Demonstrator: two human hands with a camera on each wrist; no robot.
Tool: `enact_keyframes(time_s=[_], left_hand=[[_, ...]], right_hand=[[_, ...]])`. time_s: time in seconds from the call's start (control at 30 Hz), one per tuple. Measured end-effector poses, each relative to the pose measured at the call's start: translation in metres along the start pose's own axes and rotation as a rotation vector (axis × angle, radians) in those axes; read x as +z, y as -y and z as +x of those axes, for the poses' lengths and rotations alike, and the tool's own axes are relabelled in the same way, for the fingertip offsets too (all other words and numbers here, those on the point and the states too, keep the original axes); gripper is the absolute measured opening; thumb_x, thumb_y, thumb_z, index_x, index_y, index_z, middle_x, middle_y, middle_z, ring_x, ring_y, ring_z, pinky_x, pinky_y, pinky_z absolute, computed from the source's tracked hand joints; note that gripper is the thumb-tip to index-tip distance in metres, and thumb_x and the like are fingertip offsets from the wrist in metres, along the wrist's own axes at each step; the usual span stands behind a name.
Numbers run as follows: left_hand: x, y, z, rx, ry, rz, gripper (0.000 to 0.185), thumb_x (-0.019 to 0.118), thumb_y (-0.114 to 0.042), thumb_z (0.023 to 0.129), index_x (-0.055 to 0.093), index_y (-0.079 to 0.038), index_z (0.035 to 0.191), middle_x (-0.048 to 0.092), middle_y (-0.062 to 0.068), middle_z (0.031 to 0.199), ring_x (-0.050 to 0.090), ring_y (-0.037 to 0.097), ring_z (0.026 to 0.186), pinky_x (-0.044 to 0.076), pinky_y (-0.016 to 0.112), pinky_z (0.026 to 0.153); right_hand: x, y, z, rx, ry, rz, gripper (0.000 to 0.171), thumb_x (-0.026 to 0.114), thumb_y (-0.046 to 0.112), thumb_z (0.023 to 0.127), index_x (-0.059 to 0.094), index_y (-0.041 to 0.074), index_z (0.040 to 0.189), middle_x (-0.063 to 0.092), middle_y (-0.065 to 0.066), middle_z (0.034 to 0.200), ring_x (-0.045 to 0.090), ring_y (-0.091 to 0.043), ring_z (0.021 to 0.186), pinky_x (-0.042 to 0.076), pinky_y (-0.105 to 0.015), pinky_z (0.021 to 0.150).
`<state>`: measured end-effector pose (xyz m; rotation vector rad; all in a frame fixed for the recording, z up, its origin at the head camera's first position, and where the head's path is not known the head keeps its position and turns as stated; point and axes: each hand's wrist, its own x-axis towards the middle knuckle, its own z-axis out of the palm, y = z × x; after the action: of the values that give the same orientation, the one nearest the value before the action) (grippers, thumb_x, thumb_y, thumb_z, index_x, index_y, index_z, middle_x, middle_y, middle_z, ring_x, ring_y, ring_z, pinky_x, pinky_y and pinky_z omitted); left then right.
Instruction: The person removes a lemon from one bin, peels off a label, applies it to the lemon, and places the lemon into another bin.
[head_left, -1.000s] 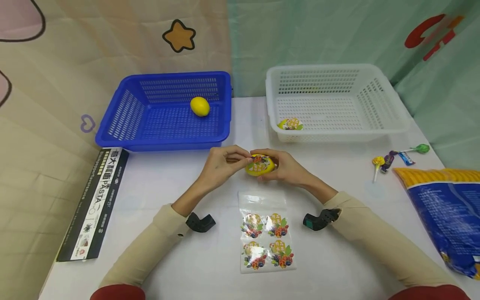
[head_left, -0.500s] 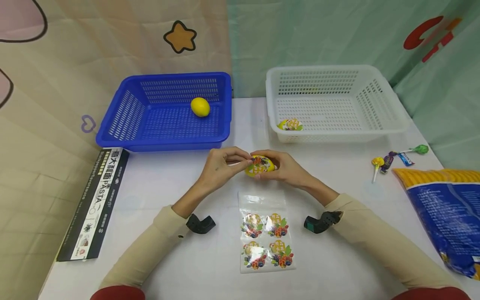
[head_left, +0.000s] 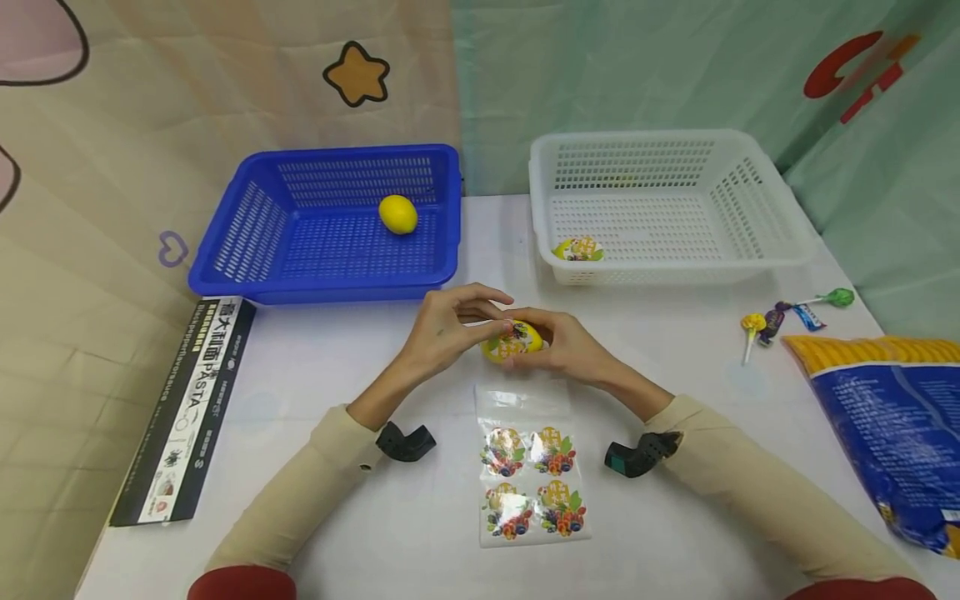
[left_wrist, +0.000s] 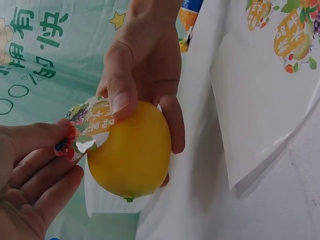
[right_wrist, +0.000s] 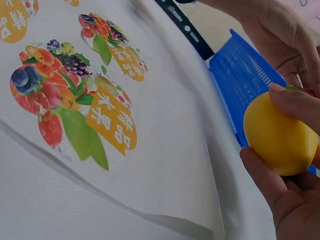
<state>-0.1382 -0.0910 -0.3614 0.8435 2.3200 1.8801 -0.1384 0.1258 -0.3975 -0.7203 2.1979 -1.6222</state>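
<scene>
A yellow lemon [left_wrist: 135, 155] is gripped by my right hand [head_left: 577, 343] above the table's middle, its thumb lying over one side of a fruit-print sticker [left_wrist: 92, 125]. Beyond the lemon's side, the sticker's left part stands off the skin. My left hand [head_left: 442, 332] pinches that outer edge in the left wrist view, while the head view shows one finger raised above the thumb. The right wrist view shows the lemon's bare side between the right thumb and fingers; the sticker is mostly hidden there. Below the hands lies a sheet of fruit stickers [head_left: 525, 408].
A blue basket [head_left: 345, 293] at back left holds another lemon [head_left: 398, 215]. The white basket [head_left: 675, 271] at back right holds a stickered lemon [head_left: 577, 249]. A pasta box [head_left: 183, 408] lies left; lollipops [head_left: 753, 323], wrapped candies and a blue bag [head_left: 892, 433] lie right.
Both hands and the lemon have shifted slightly left and toward the person. A left finger has lifted above the lemon, and the left thumb has moved further onto the sticker.
</scene>
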Motion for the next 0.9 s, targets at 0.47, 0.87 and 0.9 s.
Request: enact_keyframes(time_s=[0.47, 0.87, 0.9], left_hand=[[0.006, 0.005, -0.001, 0.045, -0.028, 0.018, 0.022, 0.078, -0.002, 0.082, 0.071, 0.002, 0.103, 0.075, 0.009, 0.087, 0.072, 0.02, 0.089, 0.058, 0.03, 0.085], [0.014, 0.006, 0.0, 0.131, -0.057, -0.021, 0.018, 0.076, 0.004, 0.082, 0.069, 0.005, 0.099, 0.072, 0.015, 0.094, 0.071, 0.024, 0.088, 0.059, 0.031, 0.082], [0.014, 0.006, 0.0, 0.163, -0.055, 0.006, 0.019, 0.076, 0.004, 0.081, 0.069, 0.005, 0.099, 0.072, 0.015, 0.094, 0.071, 0.024, 0.089, 0.058, 0.03, 0.083]], right_hand=[[0.005, 0.008, -0.006, 0.023, -0.065, -0.117, 0.068, 0.087, 0.023, 0.076, 0.057, 0.011, 0.137, 0.057, -0.003, 0.137, 0.054, -0.02, 0.125, 0.049, -0.04, 0.1], [-0.002, 0.016, -0.01, -0.005, -0.105, -0.175, 0.067, 0.087, 0.024, 0.076, 0.059, 0.008, 0.135, 0.062, -0.005, 0.132, 0.061, -0.018, 0.115, 0.053, -0.041, 0.09], [-0.003, 0.016, -0.01, -0.009, -0.106, -0.173, 0.068, 0.087, 0.024, 0.076, 0.059, 0.008, 0.135, 0.062, -0.004, 0.132, 0.06, -0.018, 0.116, 0.053, -0.041, 0.092]])
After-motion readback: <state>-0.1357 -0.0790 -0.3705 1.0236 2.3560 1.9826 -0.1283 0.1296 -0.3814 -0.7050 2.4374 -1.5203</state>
